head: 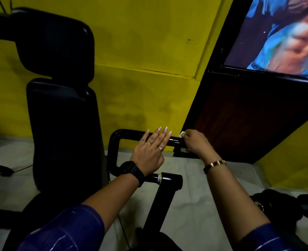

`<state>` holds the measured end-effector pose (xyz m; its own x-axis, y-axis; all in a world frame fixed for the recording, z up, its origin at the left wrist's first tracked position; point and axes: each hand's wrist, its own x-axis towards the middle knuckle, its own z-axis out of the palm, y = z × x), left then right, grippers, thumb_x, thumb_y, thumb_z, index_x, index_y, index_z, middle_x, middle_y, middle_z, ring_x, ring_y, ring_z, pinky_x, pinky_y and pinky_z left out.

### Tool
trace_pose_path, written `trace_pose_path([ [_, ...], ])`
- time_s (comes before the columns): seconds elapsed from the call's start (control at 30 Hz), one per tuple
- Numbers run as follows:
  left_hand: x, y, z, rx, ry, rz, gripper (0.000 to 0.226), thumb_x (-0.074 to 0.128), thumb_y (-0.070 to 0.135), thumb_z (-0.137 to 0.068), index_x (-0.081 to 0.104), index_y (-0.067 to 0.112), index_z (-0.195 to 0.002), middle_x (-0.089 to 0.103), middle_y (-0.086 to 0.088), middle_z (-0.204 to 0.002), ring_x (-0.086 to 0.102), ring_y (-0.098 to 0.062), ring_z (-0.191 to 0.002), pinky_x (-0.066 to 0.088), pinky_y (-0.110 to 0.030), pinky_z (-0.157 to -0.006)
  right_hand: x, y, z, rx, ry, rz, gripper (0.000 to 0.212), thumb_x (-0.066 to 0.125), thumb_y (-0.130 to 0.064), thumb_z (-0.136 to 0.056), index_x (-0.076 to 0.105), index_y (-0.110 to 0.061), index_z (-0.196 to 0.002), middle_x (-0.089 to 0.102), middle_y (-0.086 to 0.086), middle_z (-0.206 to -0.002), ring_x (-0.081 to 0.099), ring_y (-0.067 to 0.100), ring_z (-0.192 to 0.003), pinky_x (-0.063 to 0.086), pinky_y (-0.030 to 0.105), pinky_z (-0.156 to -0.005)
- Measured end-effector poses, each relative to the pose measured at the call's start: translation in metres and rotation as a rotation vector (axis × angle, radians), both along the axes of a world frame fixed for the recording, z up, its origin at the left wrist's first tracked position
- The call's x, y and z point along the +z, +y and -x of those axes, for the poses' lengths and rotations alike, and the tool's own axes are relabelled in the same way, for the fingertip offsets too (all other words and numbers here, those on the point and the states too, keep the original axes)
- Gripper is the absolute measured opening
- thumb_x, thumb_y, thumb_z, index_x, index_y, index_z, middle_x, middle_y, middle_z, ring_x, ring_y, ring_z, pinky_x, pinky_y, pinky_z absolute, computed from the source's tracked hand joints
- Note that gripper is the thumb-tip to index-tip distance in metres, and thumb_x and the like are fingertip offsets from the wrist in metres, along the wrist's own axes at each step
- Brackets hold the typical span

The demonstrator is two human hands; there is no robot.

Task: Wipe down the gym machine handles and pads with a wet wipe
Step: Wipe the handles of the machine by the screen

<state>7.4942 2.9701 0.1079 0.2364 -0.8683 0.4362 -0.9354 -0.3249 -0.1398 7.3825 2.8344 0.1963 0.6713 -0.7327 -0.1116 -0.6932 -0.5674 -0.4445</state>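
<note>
handle bar (129, 133) mid frame | right hand (194, 142) pinching wet wipe (182, 134) against it | left hand (149, 147) flat, steadying | tip imo: wrap wipe fully round, slide along

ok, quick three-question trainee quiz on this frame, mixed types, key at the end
1. Which hand pinches the wet wipe? A) left B) right
2. True or false: the left hand grips the black handle bar with curled fingers.
3. Fill in: the back pad stands to the person's ____ of the bar.
Key: 1 B, the right hand; 2 false, its fingers lie straight on the bar; 3 left.
</note>
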Motion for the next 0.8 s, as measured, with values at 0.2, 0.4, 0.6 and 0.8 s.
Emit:
trace_pose_path([
  [0.2, -0.002, 0.028, -0.014, 0.140, 0.097, 0.057, 0.074, 0.036, 0.030, -0.083, 0.022, 0.014, -0.154, 0.023, -0.005, -0.160, 0.020, -0.023, -0.146, 0.009, -0.045, -0.118, 0.000, 0.029, -0.037, 0.083, 0.118, 0.255, 0.023, 0.041, -0.018, -0.097, 0.062, -0.010, -0.103, 0.066, 0.018, -0.102, 0.061, 0.038, -0.091, 0.050, 0.039, -0.074],
  [0.4, -0.004, 0.056, -0.043, 0.275, 0.288, 0.158, 0.074, 0.036, 0.034, -0.085, 0.023, 0.003, -0.151, 0.030, -0.014, -0.156, 0.023, -0.028, -0.144, 0.015, -0.045, -0.116, -0.011, 0.066, -0.091, 0.178, -0.036, 0.262, 0.028, 0.041, -0.025, -0.101, 0.065, -0.011, -0.104, 0.068, 0.017, -0.100, 0.062, 0.037, -0.093, 0.038, 0.033, -0.063],
  [0.6, -0.010, 0.088, -0.064, 0.251, 1.243, 0.541, 0.067, 0.024, 0.046, -0.096, -0.003, 0.025, -0.154, 0.027, 0.001, -0.155, 0.029, -0.017, -0.142, 0.016, -0.027, -0.116, -0.018, 0.108, -0.129, 0.313, -0.094, 0.412, 0.031, 0.035, -0.025, -0.104, 0.063, -0.013, -0.110, 0.070, 0.013, -0.098, 0.065, 0.033, -0.090, 0.033, 0.029, -0.060],
  [0.8, -0.014, 0.095, -0.076, 0.175, 2.064, 1.052, 0.055, 0.009, 0.048, -0.104, 0.018, 0.026, -0.154, 0.047, -0.006, -0.146, 0.059, -0.013, -0.110, 0.044, -0.032, -0.094, -0.043, 0.146, -0.143, 0.608, -0.177, 0.677, 0.024, 0.042, -0.021, -0.086, 0.065, -0.015, -0.081, 0.068, 0.007, -0.073, 0.066, 0.028, -0.079, 0.050, 0.034, -0.076],
])
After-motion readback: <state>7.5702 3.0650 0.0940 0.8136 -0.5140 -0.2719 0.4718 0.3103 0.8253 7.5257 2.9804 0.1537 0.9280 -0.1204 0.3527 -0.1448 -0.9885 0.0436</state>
